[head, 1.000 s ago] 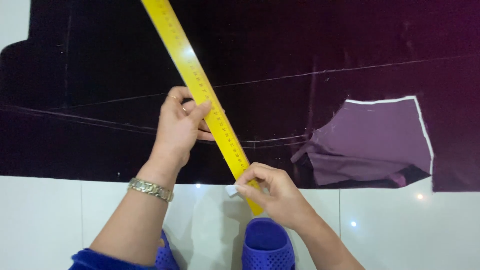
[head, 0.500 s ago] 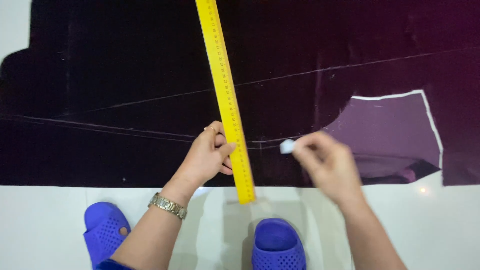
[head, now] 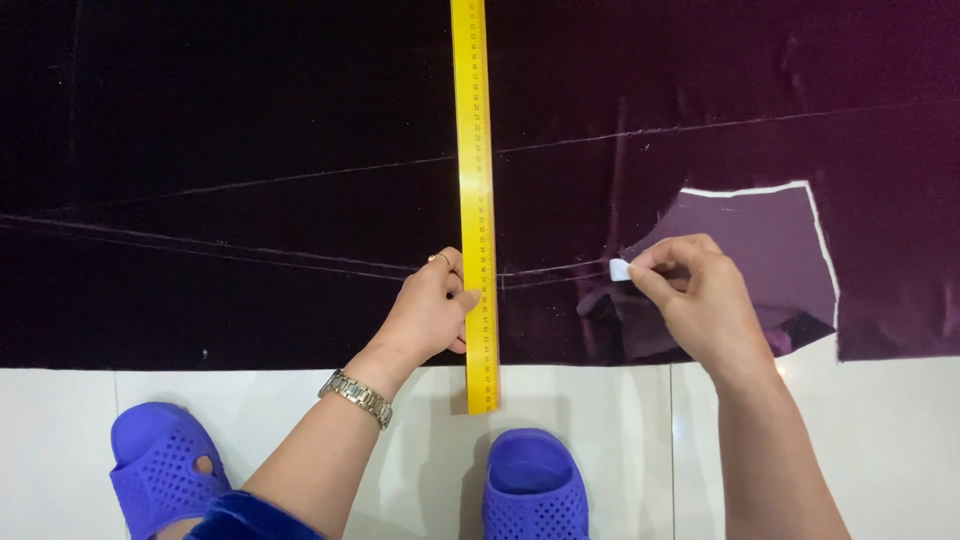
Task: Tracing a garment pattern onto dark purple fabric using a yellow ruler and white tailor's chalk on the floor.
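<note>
A long yellow ruler (head: pixel 474 180) lies straight up and down across a dark purple velvet cloth (head: pixel 250 120) spread on the floor. My left hand (head: pixel 432 308) presses on the ruler's left edge near its lower end; a metal watch is on that wrist. My right hand (head: pixel 700 295) pinches a small white piece of chalk (head: pixel 619 270) just above the cloth, to the right of the ruler. Faint chalk lines (head: pixel 300 178) run across the cloth.
A cut-out flap (head: pixel 760 250) with a white edge shows the cloth's lighter side at the right. White floor tiles (head: pixel 880 440) lie below the cloth's edge. Two blue perforated slippers (head: pixel 160 470) (head: pixel 535 485) stand at the bottom.
The ruler has swung from a slant to vertical and shifted right. My right hand left the ruler's lower end and moved right, with the chalk now held over the cloth.
</note>
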